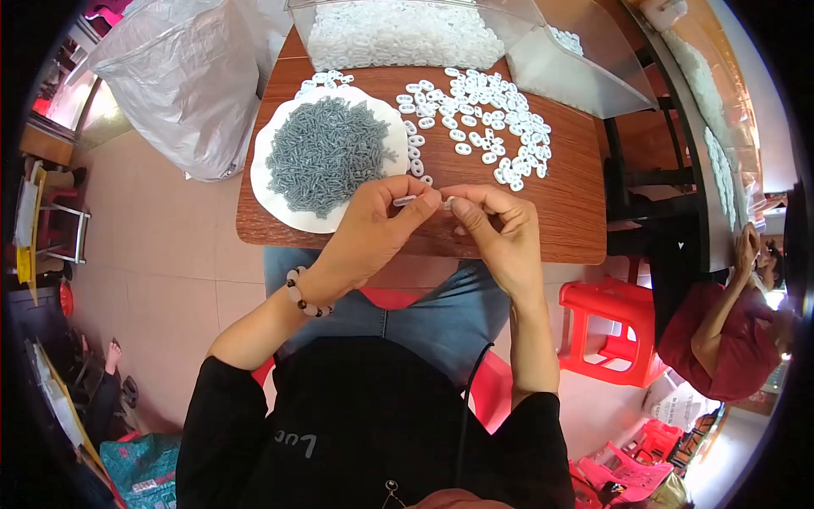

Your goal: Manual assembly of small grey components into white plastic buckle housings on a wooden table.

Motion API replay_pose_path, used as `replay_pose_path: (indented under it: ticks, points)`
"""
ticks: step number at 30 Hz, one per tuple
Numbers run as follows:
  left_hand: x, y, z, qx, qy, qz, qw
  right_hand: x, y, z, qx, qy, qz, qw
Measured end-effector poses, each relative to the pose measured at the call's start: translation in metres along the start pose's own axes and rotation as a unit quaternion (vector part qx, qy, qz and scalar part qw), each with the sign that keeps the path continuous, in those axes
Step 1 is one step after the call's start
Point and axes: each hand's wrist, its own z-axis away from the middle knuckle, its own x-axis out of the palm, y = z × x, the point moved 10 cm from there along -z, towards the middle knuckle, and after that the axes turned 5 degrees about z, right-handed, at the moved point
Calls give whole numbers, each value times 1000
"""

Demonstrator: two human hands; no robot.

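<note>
My left hand (373, 227) is over the near edge of the brown table, its thumb and forefinger pinched together. A small pale, rod-like piece (404, 201) shows in the curl of its fingers. Close beside it, my right hand (509, 233) pinches a small white piece (448, 204), mostly covered by the fingertips. The two hands' fingertips nearly meet. Beyond my left hand, a white scalloped plate (262, 178) bears a heap of small grey translucent rod-shaped pieces (326, 157). White oval two-hole pieces (530, 131) lie scattered past my right hand.
A clear bin (407, 38) full of white pieces stands at the table's far edge, beside another translucent bin (577, 81). A big whitish sack (182, 93) stands at the left. Right of the table are a red stool (606, 331) and a person in dark red (721, 348).
</note>
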Motion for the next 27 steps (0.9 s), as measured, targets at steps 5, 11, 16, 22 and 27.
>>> replay_pose_path:
  ticks: [5,11,16,22,27]
  points:
    - [-6,7,-2,57,18,-73,996,-4,-16,1,-57,4,-20,998]
    - [-1,12,-2,77,17,-114,990,-4,-9,2,-28,26,-82,996]
    - [-3,10,0,71,29,-110,991,-5,-4,1,-12,8,-94,996]
    - [-3,13,-1,91,22,-132,987,-8,-5,2,-7,8,-51,999]
    - [-2,18,-1,113,20,-174,978,-4,-8,3,-2,-7,-29,1000]
